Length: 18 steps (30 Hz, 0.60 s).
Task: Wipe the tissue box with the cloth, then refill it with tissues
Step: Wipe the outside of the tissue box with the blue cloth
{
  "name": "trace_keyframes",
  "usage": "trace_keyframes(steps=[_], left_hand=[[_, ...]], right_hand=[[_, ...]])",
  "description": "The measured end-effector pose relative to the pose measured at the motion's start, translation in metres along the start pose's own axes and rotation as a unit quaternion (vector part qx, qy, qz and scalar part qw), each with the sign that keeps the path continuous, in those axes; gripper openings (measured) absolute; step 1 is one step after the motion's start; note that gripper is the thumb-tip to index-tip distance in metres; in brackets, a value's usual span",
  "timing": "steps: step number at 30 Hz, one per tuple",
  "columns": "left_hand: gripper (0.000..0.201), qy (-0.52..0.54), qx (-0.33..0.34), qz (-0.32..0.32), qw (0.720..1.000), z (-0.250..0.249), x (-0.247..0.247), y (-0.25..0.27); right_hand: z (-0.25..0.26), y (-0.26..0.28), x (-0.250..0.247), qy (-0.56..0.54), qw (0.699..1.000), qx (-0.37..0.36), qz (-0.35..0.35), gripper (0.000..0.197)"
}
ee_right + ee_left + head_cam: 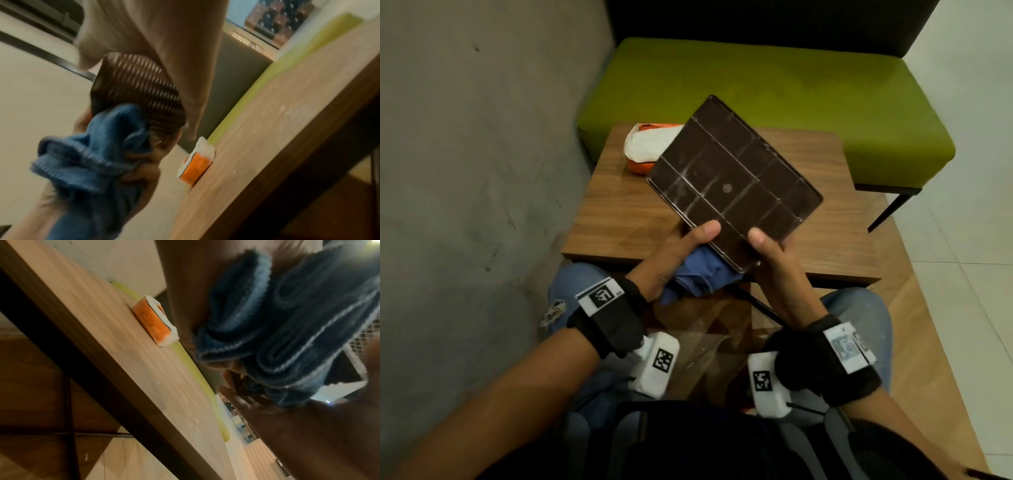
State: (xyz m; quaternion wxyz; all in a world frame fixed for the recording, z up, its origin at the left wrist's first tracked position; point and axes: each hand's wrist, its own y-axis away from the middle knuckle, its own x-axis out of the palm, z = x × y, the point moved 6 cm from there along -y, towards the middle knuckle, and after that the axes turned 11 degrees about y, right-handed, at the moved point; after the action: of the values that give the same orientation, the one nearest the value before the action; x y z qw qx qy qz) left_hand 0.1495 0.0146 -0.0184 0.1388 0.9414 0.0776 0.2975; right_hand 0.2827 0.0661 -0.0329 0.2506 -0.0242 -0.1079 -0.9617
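The dark brown tissue box [732,181] is held up over the table, tilted, with its ribbed flat underside facing me. My left hand [685,245] grips its near left corner, thumb on top, with the bunched blue cloth [695,274] pressed between the fingers and the box's hidden face. My right hand [768,251] pinches the near right corner, thumb on top. In the right wrist view the box's woven side [139,94] shows above the cloth [92,154]. The left wrist view is filled by the folded cloth [287,321]. An orange and white tissue pack [643,147] lies on the table behind the box.
The small wooden table [619,212] stands right in front of my knees. Behind it is a green bench [756,85] with a dark backrest. A grey wall runs along the left, and pale floor tiles show at the right.
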Motion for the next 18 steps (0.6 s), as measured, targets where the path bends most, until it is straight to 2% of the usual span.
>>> trace_keyframes(steps=[2, 5, 7, 9, 11, 12, 15, 18], left_hand=[[0.083, -0.021, -0.015, 0.018, 1.000, 0.007, 0.001, -0.006], [0.090, -0.101, -0.020, 0.016, 0.995, 0.007, -0.012, -0.010], [0.101, -0.082, -0.003, -0.026, 0.996, -0.001, -0.036, -0.008], [0.111, -0.049, 0.037, -0.114, 0.992, -0.016, -0.064, -0.004], [0.084, -0.040, 0.117, -0.190, 0.974, -0.039, -0.085, 0.001], [0.070, -0.040, 0.163, -0.204, 0.964, -0.052, -0.088, 0.004], [0.052, -0.079, 0.298, -0.167, 0.936, -0.084, -0.067, 0.010], [0.037, -0.222, 0.405, -0.160, 0.873, -0.089, -0.026, 0.012]], right_hand=[[0.002, -0.005, 0.000, -0.024, 0.999, 0.000, -0.048, 0.107], [0.005, -0.012, -0.011, -0.019, 0.996, -0.008, -0.089, 0.105], [0.004, -0.015, -0.022, -0.009, 0.993, -0.007, -0.115, 0.096], [-0.002, -0.016, -0.032, -0.015, 0.991, 0.000, -0.131, 0.091], [-0.007, -0.017, -0.039, -0.023, 0.988, 0.006, -0.151, 0.092], [-0.010, -0.017, -0.040, -0.026, 0.987, 0.010, -0.160, 0.092], [-0.012, -0.018, -0.034, -0.031, 0.984, 0.019, -0.172, 0.091], [-0.010, -0.018, -0.021, -0.048, 0.985, 0.029, -0.163, 0.095]])
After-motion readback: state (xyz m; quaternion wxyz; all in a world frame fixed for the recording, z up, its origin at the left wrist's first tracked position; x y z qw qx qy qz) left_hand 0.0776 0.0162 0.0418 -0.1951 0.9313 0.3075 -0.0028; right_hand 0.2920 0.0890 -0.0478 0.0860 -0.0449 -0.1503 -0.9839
